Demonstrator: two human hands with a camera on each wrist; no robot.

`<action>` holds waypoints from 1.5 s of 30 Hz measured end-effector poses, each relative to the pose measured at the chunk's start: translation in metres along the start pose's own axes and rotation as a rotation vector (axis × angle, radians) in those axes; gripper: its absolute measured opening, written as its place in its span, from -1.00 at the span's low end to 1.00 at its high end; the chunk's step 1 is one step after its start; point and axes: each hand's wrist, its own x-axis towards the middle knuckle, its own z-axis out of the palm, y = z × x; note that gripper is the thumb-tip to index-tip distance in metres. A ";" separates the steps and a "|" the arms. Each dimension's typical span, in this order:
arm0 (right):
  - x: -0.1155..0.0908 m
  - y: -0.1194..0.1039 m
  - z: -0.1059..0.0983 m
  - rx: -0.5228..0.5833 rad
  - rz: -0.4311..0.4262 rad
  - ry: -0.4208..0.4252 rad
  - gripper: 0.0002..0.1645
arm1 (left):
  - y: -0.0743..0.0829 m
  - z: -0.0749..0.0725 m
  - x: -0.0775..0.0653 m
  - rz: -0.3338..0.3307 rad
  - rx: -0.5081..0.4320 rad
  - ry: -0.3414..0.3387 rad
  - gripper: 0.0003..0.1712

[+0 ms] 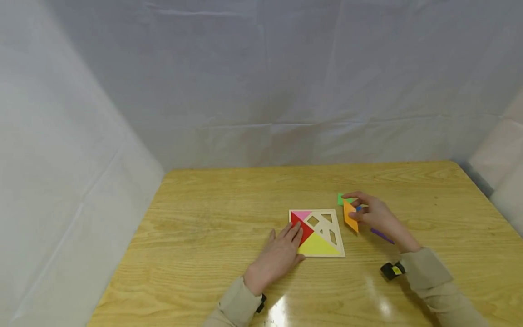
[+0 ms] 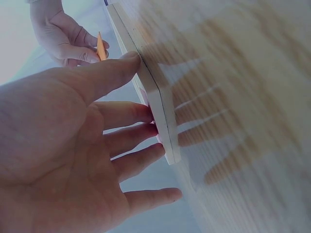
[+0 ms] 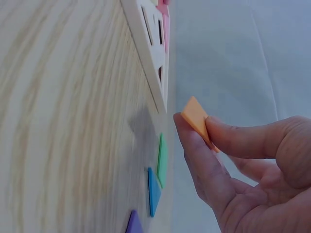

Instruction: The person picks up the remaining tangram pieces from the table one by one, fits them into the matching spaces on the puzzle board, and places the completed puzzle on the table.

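My left hand [image 1: 279, 256] lies with straight fingers on the left side of a square wooden tangram board [image 1: 337, 225]. Under and beside those fingers are a red triangle [image 1: 304, 236], a pink piece [image 1: 301, 215] and a yellow triangle [image 1: 318, 246], all set in the board. My right hand [image 1: 377, 215] pinches an orange tangram piece [image 3: 196, 115] between thumb and fingers, raised on edge just right of the board. The board's right part shows bare wood with cut-out openings. In the left wrist view, the left thumb touches the board's edge.
On the table [image 1: 212, 213], right of the board, lie a green piece [image 3: 162, 162], a blue piece [image 3: 153, 193] and a purple piece [image 1: 382, 235], near or below the right hand. White sheeting [image 1: 261, 91] hangs behind the table and along its sides.
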 end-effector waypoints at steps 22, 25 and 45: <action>0.006 -0.008 0.028 0.123 -0.012 -0.066 -0.39 | 0.001 -0.001 0.001 -0.004 -0.006 -0.010 -0.25; 0.006 -0.009 0.031 0.143 -0.019 -0.092 -0.39 | 0.001 -0.001 0.001 -0.008 -0.011 -0.018 -0.26; 0.005 -0.011 0.038 -0.092 -0.083 -0.087 -0.49 | 0.001 -0.002 0.001 -0.009 -0.003 -0.028 -0.25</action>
